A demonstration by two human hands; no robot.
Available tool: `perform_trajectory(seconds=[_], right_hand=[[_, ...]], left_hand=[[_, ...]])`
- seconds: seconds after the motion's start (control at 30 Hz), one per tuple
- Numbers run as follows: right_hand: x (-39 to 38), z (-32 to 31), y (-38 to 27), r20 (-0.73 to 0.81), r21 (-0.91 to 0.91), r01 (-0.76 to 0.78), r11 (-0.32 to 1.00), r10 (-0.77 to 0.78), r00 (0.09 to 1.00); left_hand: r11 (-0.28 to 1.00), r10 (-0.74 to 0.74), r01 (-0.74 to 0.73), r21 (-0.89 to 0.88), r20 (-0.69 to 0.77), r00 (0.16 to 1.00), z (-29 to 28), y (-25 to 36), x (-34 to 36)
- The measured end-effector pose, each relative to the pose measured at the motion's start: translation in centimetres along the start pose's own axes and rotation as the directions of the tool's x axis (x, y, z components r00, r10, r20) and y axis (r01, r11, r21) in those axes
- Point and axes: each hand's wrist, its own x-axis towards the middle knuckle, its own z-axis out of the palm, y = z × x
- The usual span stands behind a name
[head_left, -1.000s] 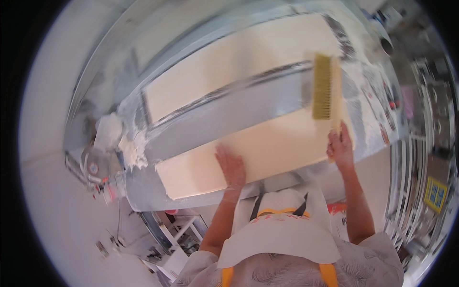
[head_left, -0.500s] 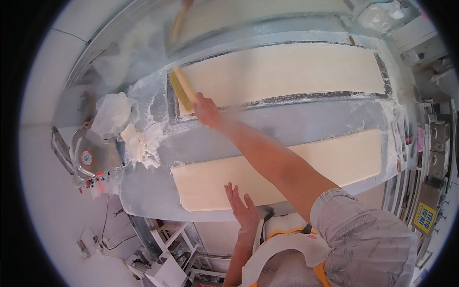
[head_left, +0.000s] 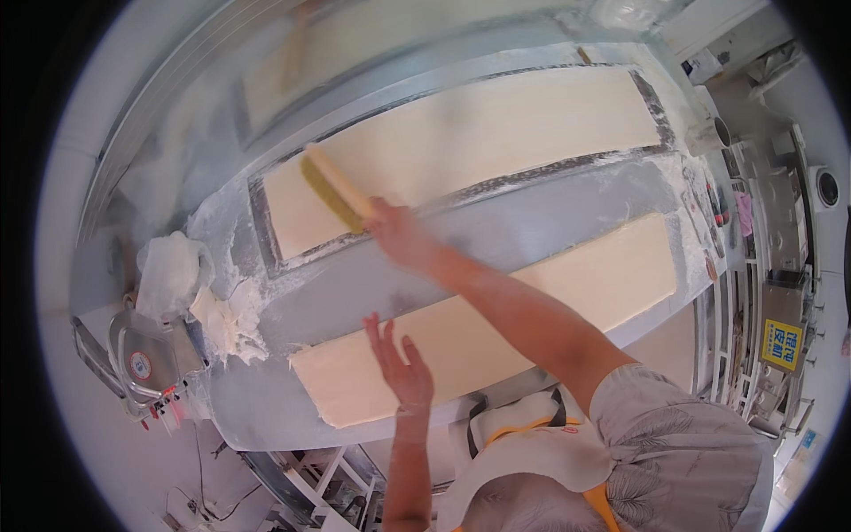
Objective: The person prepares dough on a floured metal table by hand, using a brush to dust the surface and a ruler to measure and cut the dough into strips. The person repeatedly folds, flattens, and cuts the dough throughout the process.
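Brush (head_left: pixel 335 188): at L end of far dough sheet (head_left: pixel 496 124), clamped in my R hand (head_left: pixel 395 232), arm extended fwd across near dough sheet (head_left: pixel 594 270). My L hand (head_left: pixel 406 377): fingers apart, over near sheet. Plastic bag (head_left: pixel 173 275), far L: contents unclear.

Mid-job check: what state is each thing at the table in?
Brush: in right hand, over far dough sheet; contact unclear
Right hand: closed on brush
Left hand: empty, open
Far dough sheet: spread flat
Near dough sheet: flat, partly hidden
Plastic bag: crumpled
Table: dusted white in patches
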Motion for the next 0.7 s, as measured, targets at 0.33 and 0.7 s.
perform_trajectory(seconds=[0.33,0.7], right_hand=[[-7.5,-17.4,15.1,-0.390,0.204,-0.042,0.978,0.121,0.913],[-13.6,-34.8,27.6,-0.479,0.223,-0.321,0.920,0.391,0.786]], left_hand=[[0.993,-0.070,0.080,0.088,-0.117,0.991,5.2,6.4,-1.4],[0.986,-0.048,0.039,0.162,0.051,0.998,10.5,14.6,-3.6]])
